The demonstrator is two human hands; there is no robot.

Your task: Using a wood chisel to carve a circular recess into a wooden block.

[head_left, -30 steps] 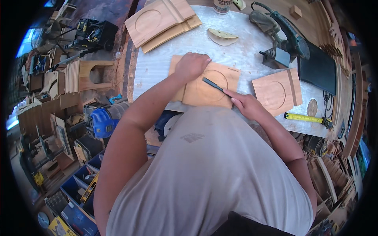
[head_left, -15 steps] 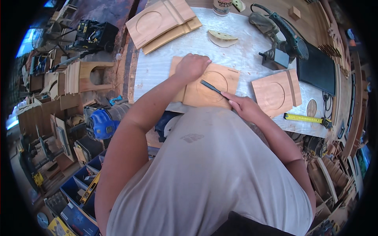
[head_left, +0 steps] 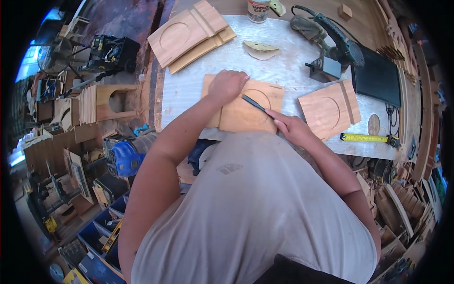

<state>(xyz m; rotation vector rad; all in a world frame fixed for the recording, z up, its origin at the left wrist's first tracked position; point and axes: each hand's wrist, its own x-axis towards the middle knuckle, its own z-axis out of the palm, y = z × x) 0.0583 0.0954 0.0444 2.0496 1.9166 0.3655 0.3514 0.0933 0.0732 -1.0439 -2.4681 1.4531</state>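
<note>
On the worktable in front of me lies a light wooden board (head_left: 235, 118) with a round recess and a groove across its left part. My left hand (head_left: 228, 86) presses on its far edge, fingers curled and held together. In my right hand (head_left: 289, 127) is a chisel with a narrow dark blade (head_left: 254, 102), its handle hidden in my fingers. The blade lies at a low slant over the recess, its tip pointing to the far left, close to the rim. Whether the tip touches the wood I cannot tell.
Similar boards lie stacked at the far left (head_left: 187, 35), and another board (head_left: 326, 110) lies to the right. Beyond are a glue bottle (head_left: 257, 10), a curved yellowish piece (head_left: 261, 46) and a green power tool (head_left: 338, 35). A tape measure (head_left: 369, 138) rests near the right edge.
The whole view has shifted slightly, so the table sits a little lower. Both hands keep nearly the same places on the board, with the chisel tip still near the recess rim.
</note>
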